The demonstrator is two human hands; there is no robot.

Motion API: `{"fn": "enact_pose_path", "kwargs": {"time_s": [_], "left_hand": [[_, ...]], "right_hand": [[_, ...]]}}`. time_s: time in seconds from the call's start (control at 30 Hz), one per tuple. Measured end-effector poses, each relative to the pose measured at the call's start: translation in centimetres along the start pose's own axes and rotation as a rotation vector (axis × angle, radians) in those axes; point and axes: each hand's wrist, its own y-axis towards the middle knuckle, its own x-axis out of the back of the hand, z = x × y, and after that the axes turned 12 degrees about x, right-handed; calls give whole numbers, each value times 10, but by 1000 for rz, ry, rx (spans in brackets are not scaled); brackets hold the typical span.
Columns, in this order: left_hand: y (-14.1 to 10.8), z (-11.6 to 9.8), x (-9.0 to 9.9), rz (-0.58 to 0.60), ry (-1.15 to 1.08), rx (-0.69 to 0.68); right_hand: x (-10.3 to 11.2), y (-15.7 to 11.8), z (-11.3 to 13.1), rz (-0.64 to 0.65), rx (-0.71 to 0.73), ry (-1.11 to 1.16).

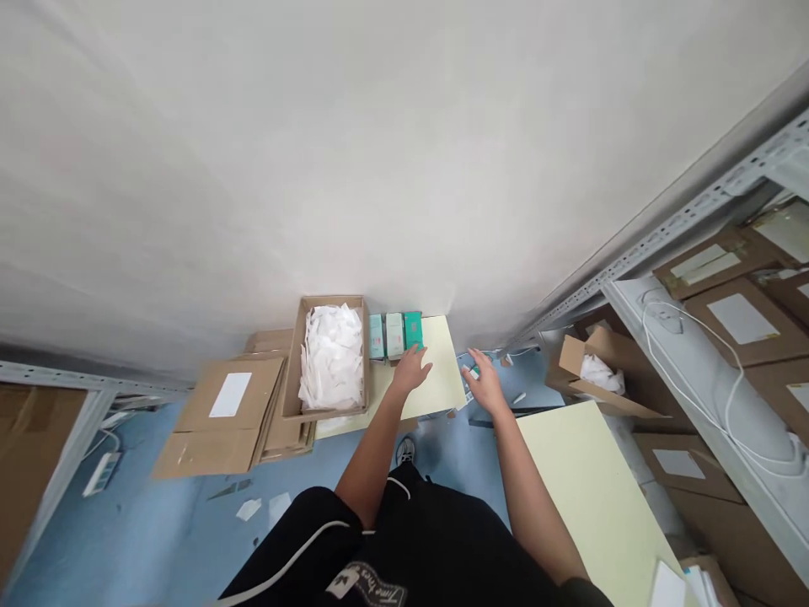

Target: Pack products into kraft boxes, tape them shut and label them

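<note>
On the pale yellow table against the wall, teal and white small boxes stand in a row, with a teal box (pixel 377 335) at the left, a whitish box (pixel 395 334) in the middle and a green box (pixel 413 329) at the right. My left hand (pixel 409 371) reaches the near end of the green box, its fingers apart. Off the table's right edge, my right hand (pixel 485 386) hangs with spread fingers. A small teal-and-white item (pixel 474 371) shows between its thumb and fingers; whether they touch it is unclear.
A cardboard box (pixel 292 371) full of white packets (pixel 332 354) stands left of the row. Flattened cartons (pixel 215 421) lie further left. At the right are a second pale tabletop (pixel 585 472), an opened carton (pixel 610 337) and a metal shelf (pixel 683 354) with boxes.
</note>
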Motion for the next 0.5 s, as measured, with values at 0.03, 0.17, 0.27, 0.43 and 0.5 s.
{"fn": "enact_pose_path", "kwargs": {"time_s": [0.03, 0.17, 0.27, 0.43, 0.5], "left_hand": [[15, 6, -1, 38, -5, 18], [71, 23, -17, 115, 5, 133], [92, 32, -41, 99, 44, 185], [72, 49, -85, 0, 44, 108], [55, 55, -93, -6, 20, 84]], "right_hand": [[-9, 8, 2, 12, -7, 0], [-38, 25, 6, 67, -22, 11], [-53, 25, 0, 141, -54, 8], [-74, 18, -29, 201, -125, 34], [-86, 20, -43, 204, -175, 68]]}}
